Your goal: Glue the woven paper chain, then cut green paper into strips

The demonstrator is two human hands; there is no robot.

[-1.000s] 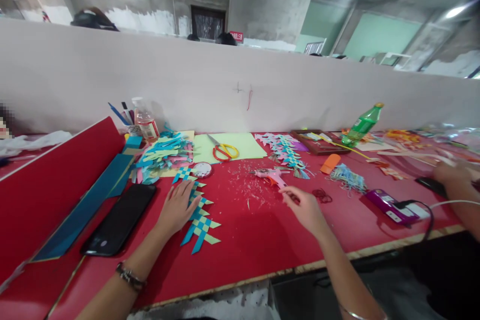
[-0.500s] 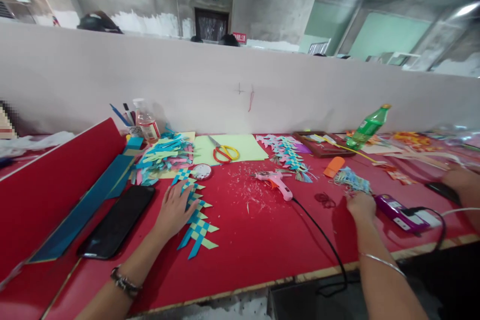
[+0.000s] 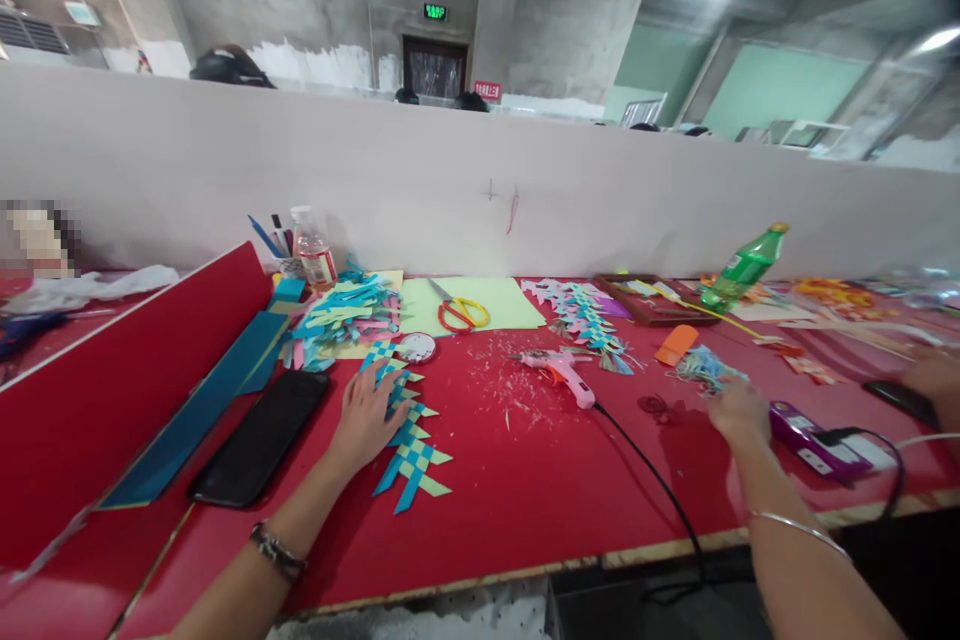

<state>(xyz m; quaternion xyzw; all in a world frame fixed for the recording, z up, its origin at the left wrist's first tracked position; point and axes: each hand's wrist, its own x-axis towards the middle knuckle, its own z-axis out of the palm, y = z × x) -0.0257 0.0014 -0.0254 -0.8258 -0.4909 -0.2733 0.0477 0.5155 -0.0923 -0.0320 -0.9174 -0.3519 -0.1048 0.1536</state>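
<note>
My left hand (image 3: 367, 420) lies open and flat on a woven piece of blue and yellow-green paper strips (image 3: 414, 455) on the red table (image 3: 517, 510). My right hand (image 3: 739, 410) is out to the right, its fingers at a small bundle of blue paper strands (image 3: 703, 367) and just left of a purple device (image 3: 814, 435). The fingers point away from me and are smeared, so their grip does not show. A pink glue gun (image 3: 561, 372) lies between my hands, its black cord (image 3: 652, 485) running off the table's front edge.
A black phone (image 3: 259, 435) and a long blue card strip (image 3: 202, 410) lie left of my left hand. Behind are loose paper strips (image 3: 341, 315), scissors (image 3: 459, 312) on green paper, a water bottle (image 3: 313, 255), woven strips (image 3: 581, 315), a wooden tray (image 3: 645, 302) and a green bottle (image 3: 742, 268). Another person's hand (image 3: 930, 375) is at far right.
My right hand has left the glue gun and moved right to the blue strand bundle. The left hand has stayed on the woven piece. The view has shifted slightly.
</note>
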